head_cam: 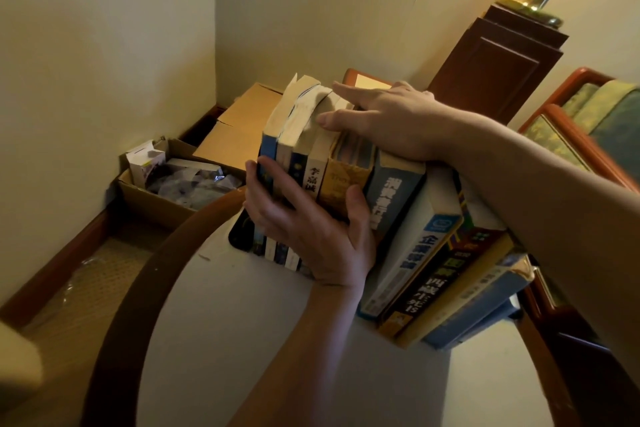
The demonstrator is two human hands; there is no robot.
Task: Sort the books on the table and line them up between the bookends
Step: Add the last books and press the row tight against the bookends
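Paper books (343, 180), roughly ten; two hands (304, 222) (384, 121).

Before you, a round desk (259, 340), white-topped with a dark wooden rim, carries a row of books (436, 229), spines out, a black bookend (239, 236) at its left end.

**Words on the book spines**

Every word I can read is on the spines of the books (298, 128) standing in a row. A thin white spine (314, 180) near the left says 李嘉诚 in black. Just right of it, a yellow spine (341, 184) has pale letters too faint to read. The blue spine (391, 198) next to that looks like 消费者行为. Farther right, a wide white spine (415, 253) starts with 企. A black spine (429, 281) shows 生死 in big pale signs, and the rest is blurred.
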